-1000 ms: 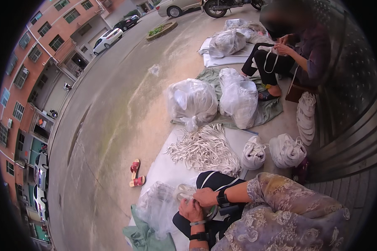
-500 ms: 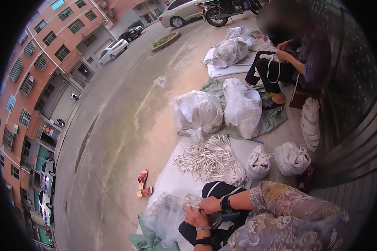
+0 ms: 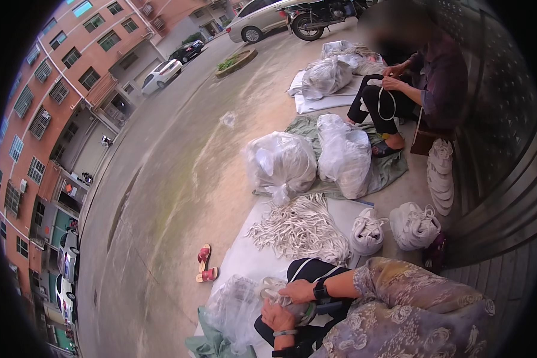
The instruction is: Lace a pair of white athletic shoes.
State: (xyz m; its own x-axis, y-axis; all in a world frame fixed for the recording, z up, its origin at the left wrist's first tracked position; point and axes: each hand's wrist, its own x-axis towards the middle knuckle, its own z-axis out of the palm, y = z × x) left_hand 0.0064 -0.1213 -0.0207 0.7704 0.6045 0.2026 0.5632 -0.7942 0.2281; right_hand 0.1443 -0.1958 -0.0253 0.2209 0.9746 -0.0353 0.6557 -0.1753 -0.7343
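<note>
A pale sneaker (image 3: 271,287) lies across my lap against my dark trousers, its toe pointing away from me. My left hand (image 3: 278,314), with a bracelet at the wrist, closes on the near side of the sneaker. My right hand (image 3: 298,290), below a black wristband, has its fingers pinched at the lacing area; what lies between the fingertips is too small to make out. White lace (image 3: 331,273) strands run over my dark trouser leg beside the right hand. My hands hide most of the sneaker's middle.
A heap of white laces (image 3: 304,230) lies on a pale sheet (image 3: 244,256). Two filled plastic bags (image 3: 283,160) stand beyond. White sneakers (image 3: 367,231) stand at right, red sandals (image 3: 206,262) at left. A clear bag (image 3: 235,304) lies beside my lap. Another person (image 3: 435,83) sits working with laces.
My left hand has shifted slightly down and left, apart from my right hand, showing more of the sneaker. The other person's hands have moved a little with the lace.
</note>
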